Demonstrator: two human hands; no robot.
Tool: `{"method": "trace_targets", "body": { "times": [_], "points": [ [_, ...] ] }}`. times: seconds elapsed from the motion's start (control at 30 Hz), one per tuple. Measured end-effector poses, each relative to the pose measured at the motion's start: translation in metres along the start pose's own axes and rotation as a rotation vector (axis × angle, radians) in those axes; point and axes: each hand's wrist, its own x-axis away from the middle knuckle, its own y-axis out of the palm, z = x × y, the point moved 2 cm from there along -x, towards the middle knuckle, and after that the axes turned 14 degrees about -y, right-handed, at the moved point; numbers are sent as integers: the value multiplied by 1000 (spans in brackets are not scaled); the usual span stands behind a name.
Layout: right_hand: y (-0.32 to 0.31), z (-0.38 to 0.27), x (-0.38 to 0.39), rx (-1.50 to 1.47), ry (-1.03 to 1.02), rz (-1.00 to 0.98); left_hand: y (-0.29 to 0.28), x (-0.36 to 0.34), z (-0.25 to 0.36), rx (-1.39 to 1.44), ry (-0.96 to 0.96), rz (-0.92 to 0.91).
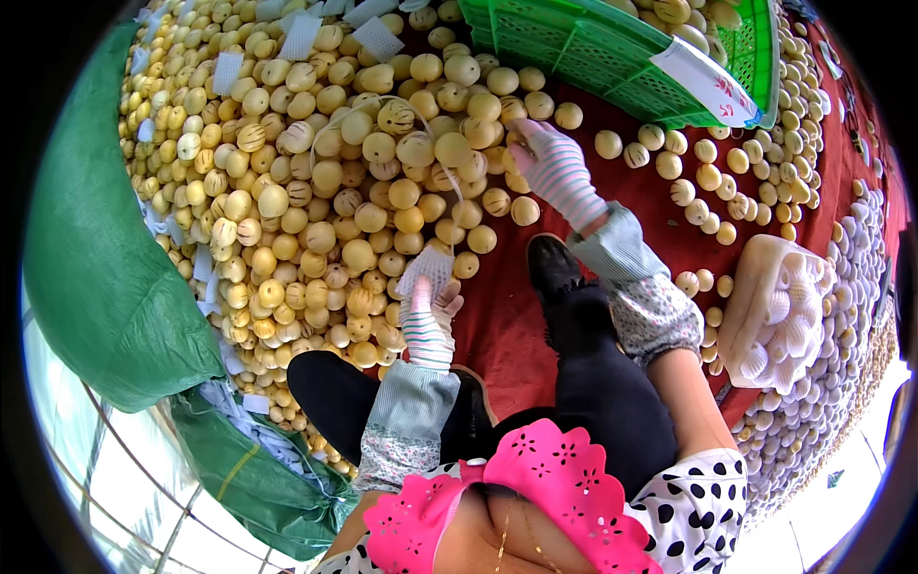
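left hand (430, 323) half-curled, holding foam net (428, 269), right hand (560, 174) bent at edge of yellow fruits (415, 148), hold unclear

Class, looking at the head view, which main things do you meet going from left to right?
Green sheeting → left hand in a striped glove → right hand, likewise gloved → pale open container.

1 white mesh sleeve (433, 267), apparently limp, near piled round yellow fruits (404, 194)
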Motion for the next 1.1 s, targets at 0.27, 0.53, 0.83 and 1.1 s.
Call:
{"method": "trace_targets", "body": {
  "times": [0.27,0.53,0.83,1.1],
  "points": [
    [25,4,-43,17,209,-434,17,2,2,-46,11,-2],
    [-5,-27,19,-1853,418,39,55,-4,29,-260,216,-71],
    [11,-66,63,-1755,707,-209,117,14,44,-857,788,-380],
    [11,-43,85,-1269,601,-67,83,-4,23,-462,89,-618]
  ]
}}
